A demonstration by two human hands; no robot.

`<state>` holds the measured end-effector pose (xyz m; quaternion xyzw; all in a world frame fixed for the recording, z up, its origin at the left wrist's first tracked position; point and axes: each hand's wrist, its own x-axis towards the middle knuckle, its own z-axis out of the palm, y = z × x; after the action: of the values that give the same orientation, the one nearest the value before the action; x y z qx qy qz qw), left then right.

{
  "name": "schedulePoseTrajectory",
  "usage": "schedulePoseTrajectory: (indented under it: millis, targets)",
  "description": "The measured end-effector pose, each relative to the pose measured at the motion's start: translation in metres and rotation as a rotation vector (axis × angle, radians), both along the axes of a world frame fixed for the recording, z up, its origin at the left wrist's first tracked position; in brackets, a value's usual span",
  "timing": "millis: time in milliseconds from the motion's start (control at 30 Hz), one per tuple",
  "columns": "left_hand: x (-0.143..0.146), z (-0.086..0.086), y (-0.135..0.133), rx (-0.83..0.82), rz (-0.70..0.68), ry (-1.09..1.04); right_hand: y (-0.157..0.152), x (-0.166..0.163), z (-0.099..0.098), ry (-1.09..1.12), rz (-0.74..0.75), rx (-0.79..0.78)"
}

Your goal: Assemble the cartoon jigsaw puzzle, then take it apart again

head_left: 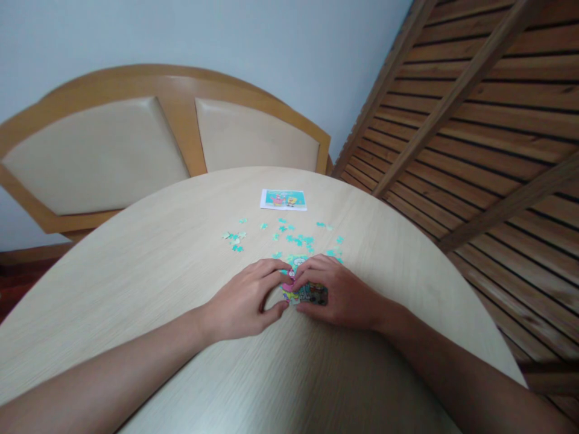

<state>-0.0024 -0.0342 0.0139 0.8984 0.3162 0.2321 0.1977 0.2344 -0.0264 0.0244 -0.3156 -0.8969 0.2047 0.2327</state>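
A partly assembled jigsaw puzzle point(306, 294) with a colourful cartoon picture lies flat on the table between my hands. My left hand point(251, 295) curls around its left side, thumb at the near edge and fingers at the upper left. Over the right side, my right hand point(340, 290) is bent in the same way, its thumb near the bottom edge and its fingertips on the picture. Both hands grip the puzzle, and they hide much of its sides. Just beyond are several loose turquoise puzzle pieces point(299, 241).
A small picture card point(284, 199) with two cartoon figures lies farther back on the round wooden table point(167, 241). More loose pieces point(236, 239) are scattered at left. Behind the table stands a cream-padded bench point(99, 150); a slatted wooden panel point(488, 120) leans at right.
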Motion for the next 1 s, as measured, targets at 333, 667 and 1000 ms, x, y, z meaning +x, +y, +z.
schedulePoseTrajectory:
  millis: [333, 667, 1000]
  targets:
    - [-0.0006, -0.0005, 0.0004, 0.005, -0.002, -0.008, -0.0006, -0.0003, 0.0017, 0.001, -0.002, 0.006]
    - [-0.0007, -0.0011, 0.0006, -0.002, -0.002, -0.018, 0.0007, -0.0005, 0.0000, 0.023, 0.012, 0.068]
    - [-0.0008, -0.0005, 0.0001, 0.000, 0.003, 0.002, -0.0005, -0.0025, 0.0010, 0.001, 0.010, 0.044]
